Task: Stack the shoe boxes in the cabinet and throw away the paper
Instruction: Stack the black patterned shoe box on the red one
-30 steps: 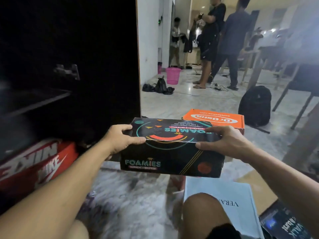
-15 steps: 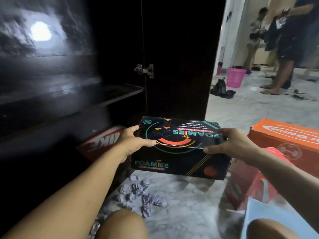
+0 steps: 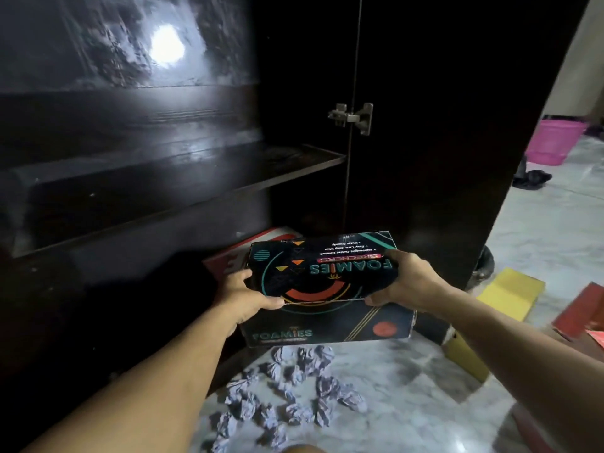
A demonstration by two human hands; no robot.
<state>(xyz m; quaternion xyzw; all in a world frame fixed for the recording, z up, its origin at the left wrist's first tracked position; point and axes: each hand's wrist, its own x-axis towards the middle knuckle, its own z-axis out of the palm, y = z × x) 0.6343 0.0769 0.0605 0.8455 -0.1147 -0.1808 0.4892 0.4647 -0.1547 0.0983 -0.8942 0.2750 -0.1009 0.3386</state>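
A black Foamies shoe box (image 3: pixel 323 289) hangs in front of the open dark cabinet (image 3: pixel 163 178). My left hand (image 3: pixel 243 295) grips its left end and my right hand (image 3: pixel 403 282) grips its right end, thumbs on the lid. Just behind the box, a red and white Nike box (image 3: pixel 228 256) lies in the cabinet's bottom compartment, mostly hidden. Several crumpled paper balls (image 3: pixel 294 387) lie on the marble floor below the box.
The cabinet's open door (image 3: pixel 441 142) stands to the right with a metal hinge (image 3: pixel 353 117). A yellow box (image 3: pixel 506 295) and a red box (image 3: pixel 578 312) lie on the floor at right. A pink bin (image 3: pixel 552 142) stands farther back.
The view has swung left toward the cabinet. Both hands have carried the Foamies box forward, closer to the bottom compartment and the Nike box.
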